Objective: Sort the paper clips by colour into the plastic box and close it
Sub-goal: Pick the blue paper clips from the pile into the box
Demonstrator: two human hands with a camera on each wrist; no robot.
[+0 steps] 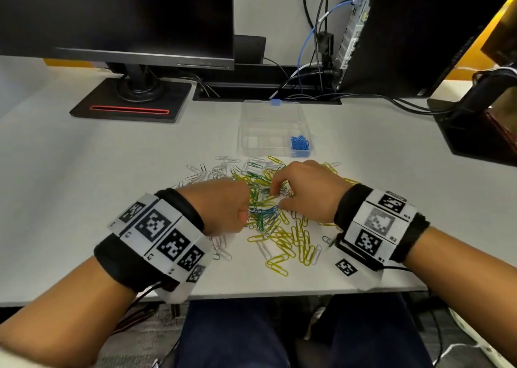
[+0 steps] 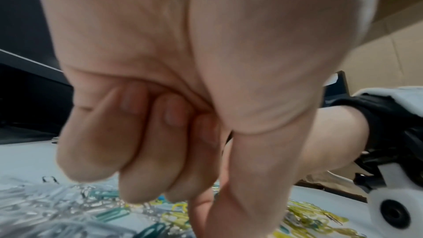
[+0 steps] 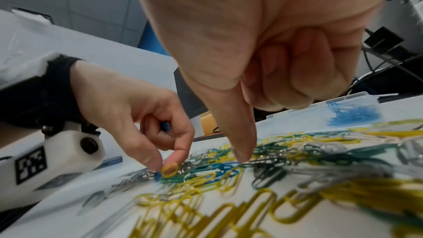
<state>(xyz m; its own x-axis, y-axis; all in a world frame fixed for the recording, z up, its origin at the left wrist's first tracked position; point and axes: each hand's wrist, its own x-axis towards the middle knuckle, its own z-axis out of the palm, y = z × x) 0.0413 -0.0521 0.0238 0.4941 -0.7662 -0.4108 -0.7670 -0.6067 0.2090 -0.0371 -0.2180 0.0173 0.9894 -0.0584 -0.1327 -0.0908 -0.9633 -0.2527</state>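
The left hand [image 3: 128, 108] pinches a blue clip [image 3: 165, 126] amid the paper clips [image 1: 279, 236] on the tabletop [image 1: 84, 172]. The right hand [image 1: 305, 188] curls its fingers, thumb pressing the pile, gripping nothing visible. Blue ones fill a corner of the plastic box [image 1: 268, 121].

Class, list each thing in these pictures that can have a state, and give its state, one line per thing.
plastic box: open, lid laid back, blue clips in one corner compartment.
blue clips: sorted, inside the box.
loose pile: unsorted on the desk, yellow, green, silver and blue mixed.
left hand: pinches a blue clip at the pile, another blue clip tucked in its curled fingers.
right hand: fingers curled, picking at the pile.
monitor: screen dark.
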